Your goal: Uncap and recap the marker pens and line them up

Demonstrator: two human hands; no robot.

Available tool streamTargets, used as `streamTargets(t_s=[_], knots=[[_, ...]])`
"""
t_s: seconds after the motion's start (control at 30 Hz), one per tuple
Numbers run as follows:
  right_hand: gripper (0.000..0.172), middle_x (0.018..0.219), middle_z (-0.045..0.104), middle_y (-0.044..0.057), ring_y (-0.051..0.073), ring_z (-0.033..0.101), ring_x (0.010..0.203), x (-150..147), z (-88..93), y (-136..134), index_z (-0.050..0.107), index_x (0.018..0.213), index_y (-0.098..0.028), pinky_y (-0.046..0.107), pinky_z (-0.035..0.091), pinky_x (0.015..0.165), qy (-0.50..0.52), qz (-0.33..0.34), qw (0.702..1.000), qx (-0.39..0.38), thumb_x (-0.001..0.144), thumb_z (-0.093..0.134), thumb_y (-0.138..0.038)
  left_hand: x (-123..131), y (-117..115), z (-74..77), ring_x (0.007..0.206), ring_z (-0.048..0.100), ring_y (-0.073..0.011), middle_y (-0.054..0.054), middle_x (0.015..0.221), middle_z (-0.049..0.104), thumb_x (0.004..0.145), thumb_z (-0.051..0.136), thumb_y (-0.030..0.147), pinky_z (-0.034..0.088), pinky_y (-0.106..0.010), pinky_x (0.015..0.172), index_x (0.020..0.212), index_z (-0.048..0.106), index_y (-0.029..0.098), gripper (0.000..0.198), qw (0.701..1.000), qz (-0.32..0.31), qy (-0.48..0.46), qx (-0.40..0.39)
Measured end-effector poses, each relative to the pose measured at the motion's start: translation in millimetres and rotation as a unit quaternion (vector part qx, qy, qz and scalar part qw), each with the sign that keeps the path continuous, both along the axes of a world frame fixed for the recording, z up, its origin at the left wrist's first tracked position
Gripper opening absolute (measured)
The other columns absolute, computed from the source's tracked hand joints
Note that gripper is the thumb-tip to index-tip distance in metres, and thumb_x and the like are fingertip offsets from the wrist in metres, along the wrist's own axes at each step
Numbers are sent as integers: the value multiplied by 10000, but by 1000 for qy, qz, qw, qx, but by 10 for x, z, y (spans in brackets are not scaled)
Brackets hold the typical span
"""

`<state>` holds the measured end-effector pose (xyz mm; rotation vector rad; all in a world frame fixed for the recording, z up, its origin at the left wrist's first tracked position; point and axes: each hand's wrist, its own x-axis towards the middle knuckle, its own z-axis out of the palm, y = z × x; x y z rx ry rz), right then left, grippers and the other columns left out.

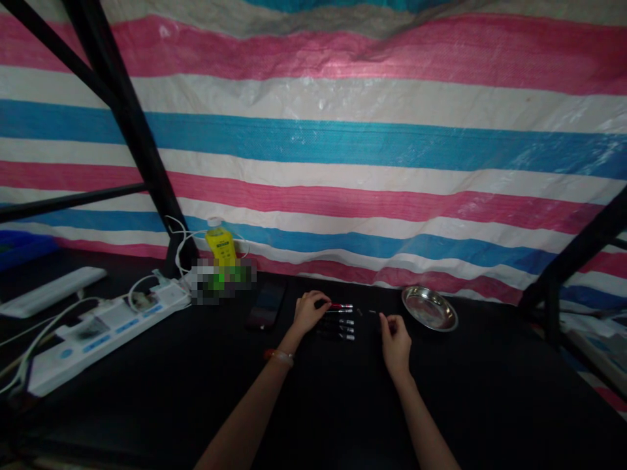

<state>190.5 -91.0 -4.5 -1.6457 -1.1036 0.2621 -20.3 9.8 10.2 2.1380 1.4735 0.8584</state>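
Note:
My left hand (pixel 309 312) rests at the left end of a row of slender pen-like sticks (pixel 345 329), its fingers drawn together. Its fingertips are at a red pen-like stick (pixel 341 306), the farthest of the row. The other sticks look dark or clear with silvery right ends, and the hand partly covers their left ends. To the right, my right hand (pixel 396 343) is closed in a pinch; what it holds, if anything, is too small to make out. A tiny silvery piece (pixel 373 311) shows just beyond those fingertips. Another tiny piece (pixel 360 312) lies nearer the row.
A round metal dish (pixel 430 309) stands beyond my right hand. Left of my left hand lies a dark phone (pixel 266 305). Farther left are a yellow bottle (pixel 221 245) and a white power strip (pixel 110 333) with cables. Black frame posts (pixel 130 130) and striped sheeting (pixel 343 143) border the table.

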Motion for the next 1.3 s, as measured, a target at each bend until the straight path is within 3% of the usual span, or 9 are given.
streamTargets(t_s=[0.2, 0.33, 0.43, 0.6, 0.73, 0.93, 1.2, 1.3], knots=[[426, 539, 459, -55, 93, 413, 472, 101, -88, 108, 521, 721, -163, 215, 348, 474, 164, -61, 981, 85, 700, 568, -586, 107, -81, 133, 1026, 522, -178, 0, 1065, 629, 835, 533, 279, 367, -324, 883, 920, 666, 268, 159, 998, -19, -1, 53], [416, 532, 465, -50, 97, 418, 473, 106, -104, 123, 543, 723, -151, 220, 354, 477, 169, -51, 980, 91, 691, 581, -565, 415, -253, 336, 1070, 491, -181, 5, 1114, 616, 843, 526, 273, 314, -350, 911, 964, 655, 281, 177, 983, -138, 57, 104], [377, 566, 513, -21, 125, 468, 514, 112, -107, 114, 559, 726, -155, 244, 391, 518, 121, -41, 990, 64, 698, 566, -530, 683, -347, 395, 1047, 507, -202, -9, 1068, 638, 816, 556, 243, 284, -388, 931, 954, 651, 265, 169, 959, -229, 114, 121], [276, 701, 567, 48, 176, 545, 629, 104, -119, 110, 613, 757, -157, 300, 451, 639, -38, -1, 999, 4, 752, 477, -397, 878, -346, 286, 1025, 522, -242, -98, 1012, 648, 774, 454, 39, 262, -423, 953, 916, 651, 181, 281, 950, -209, 197, 122], [215, 828, 554, 78, 199, 568, 743, 48, -115, 82, 637, 821, -167, 311, 475, 705, -109, 30, 993, -28, 744, 520, -332, 846, -344, 224, 972, 533, -259, -108, 918, 662, 769, 460, 49, 249, -444, 959, 851, 659, 174, 249, 946, -206, 219, 118], [143, 901, 504, 86, 206, 562, 798, 2, -69, 25, 623, 808, -172, 319, 487, 744, -133, 54, 989, -38, 746, 553, -281, 812, -410, 251, 897, 552, -233, -80, 852, 664, 814, 444, 85, 266, -421, 932, 789, 655, 193, 239, 947, -212, 214, 112], [166, 922, 500, 77, 193, 564, 814, -9, -26, -3, 618, 749, -188, 314, 472, 735, -127, 67, 988, -57, 790, 473, -258, 799, -469, 208, 879, 577, -210, -80, 865, 661, 878, 358, 97, 315, -380, 871, 918, 641, 187, 300, 943, -229, 200, 132], [207, 914, 515, 64, 188, 557, 833, -3, 4, -4, 618, 774, -196, 322, 462, 764, -106, 68, 992, -10, 811, 465, -331, 806, -508, 205, 901, 581, -202, -82, 914, 659, 891, 349, 105, 343, -367, 870, 1008, 615, 179, 301, 950, -226, 176, 121]])
